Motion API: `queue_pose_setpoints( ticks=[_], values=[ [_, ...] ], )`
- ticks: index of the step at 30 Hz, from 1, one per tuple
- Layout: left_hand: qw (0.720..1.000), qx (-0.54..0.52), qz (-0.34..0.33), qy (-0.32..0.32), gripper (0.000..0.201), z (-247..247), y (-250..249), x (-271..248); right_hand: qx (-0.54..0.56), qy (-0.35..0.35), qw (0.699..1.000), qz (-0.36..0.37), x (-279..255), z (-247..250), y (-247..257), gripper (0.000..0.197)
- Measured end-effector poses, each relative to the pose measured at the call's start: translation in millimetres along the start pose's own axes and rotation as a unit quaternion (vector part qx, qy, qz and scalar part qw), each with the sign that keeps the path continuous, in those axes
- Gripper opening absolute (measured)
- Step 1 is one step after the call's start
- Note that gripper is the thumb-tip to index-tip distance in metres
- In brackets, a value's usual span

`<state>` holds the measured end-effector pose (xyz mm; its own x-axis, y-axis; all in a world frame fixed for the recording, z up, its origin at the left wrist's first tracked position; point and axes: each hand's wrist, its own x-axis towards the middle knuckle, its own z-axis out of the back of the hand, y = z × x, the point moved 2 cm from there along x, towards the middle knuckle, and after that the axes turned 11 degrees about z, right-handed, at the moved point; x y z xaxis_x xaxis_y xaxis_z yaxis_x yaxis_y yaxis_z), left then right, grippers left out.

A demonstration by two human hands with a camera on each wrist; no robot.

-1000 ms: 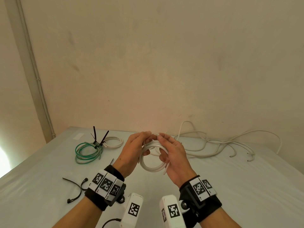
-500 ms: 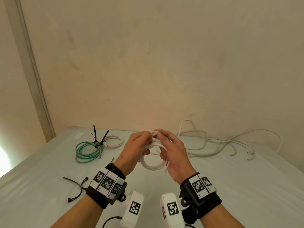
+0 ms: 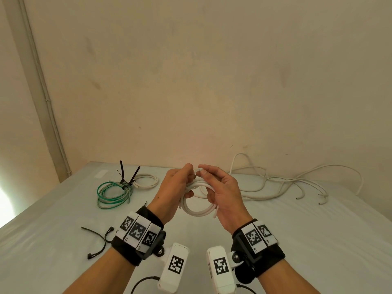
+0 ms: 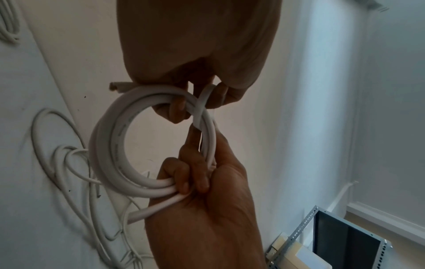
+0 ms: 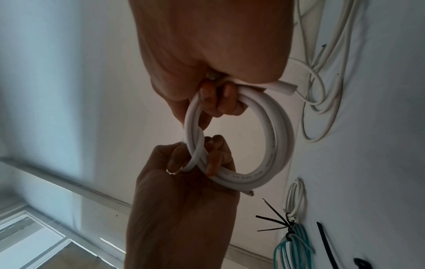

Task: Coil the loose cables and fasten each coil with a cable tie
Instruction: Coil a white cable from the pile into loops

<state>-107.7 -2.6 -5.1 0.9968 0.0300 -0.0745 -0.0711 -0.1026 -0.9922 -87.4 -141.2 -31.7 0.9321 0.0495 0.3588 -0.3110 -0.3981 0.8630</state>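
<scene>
A white cable coil [image 3: 197,211] hangs in the air over the table between both hands. My left hand [image 3: 177,188] grips its left side and my right hand [image 3: 223,193] grips its right side, fingers curled round the turns [image 4: 110,145] [image 5: 276,138]. At the top of the coil the thumbs and forefingers of both hands meet and pinch a small white piece [image 3: 197,169]. In the left wrist view a flat white cable tie [image 4: 202,103] crosses over the turns. Both cut cable ends stick out of the coil.
On the white table [image 3: 318,240], a green-and-white coil [image 3: 112,194] and a small white coil [image 3: 147,180] lie at the back left, bound with black ties. Loose black cable ties [image 3: 95,240] lie near my left wrist. Loose white cables [image 3: 275,185] sprawl along the wall.
Both hands have risen slightly with the coil. The fingertips stay pinched together at the top of the coil.
</scene>
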Motion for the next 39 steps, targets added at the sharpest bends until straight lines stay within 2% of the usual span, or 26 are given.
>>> queue_pose_setpoints(
  ticks=[2,9,14,25,33,39],
  values=[
    [1.0,-0.009,0.011,0.008,0.024,0,-2,0,-0.009,0.004,1.0,0.005,2,0,-1,0.019],
    [1.0,0.002,0.024,0.007,0.038,-3,-10,4,-0.016,0.015,1.0,0.017,8,0,1,0.017],
    [1.0,0.018,0.022,0.007,0.039,-5,-17,9,-0.023,0.012,0.999,0.025,15,2,2,0.015],
    [0.997,0.079,-0.004,0.021,0.039,-10,-19,12,0.013,0.027,1.0,-0.007,20,10,1,0.014],
    [0.996,0.086,-0.015,0.006,0.034,-11,-20,14,0.014,0.001,1.0,-0.026,23,7,1,0.016],
    [0.992,0.124,-0.013,0.015,0.034,-10,-16,15,0.02,0.016,0.999,-0.039,22,10,-4,0.01]
  ],
)
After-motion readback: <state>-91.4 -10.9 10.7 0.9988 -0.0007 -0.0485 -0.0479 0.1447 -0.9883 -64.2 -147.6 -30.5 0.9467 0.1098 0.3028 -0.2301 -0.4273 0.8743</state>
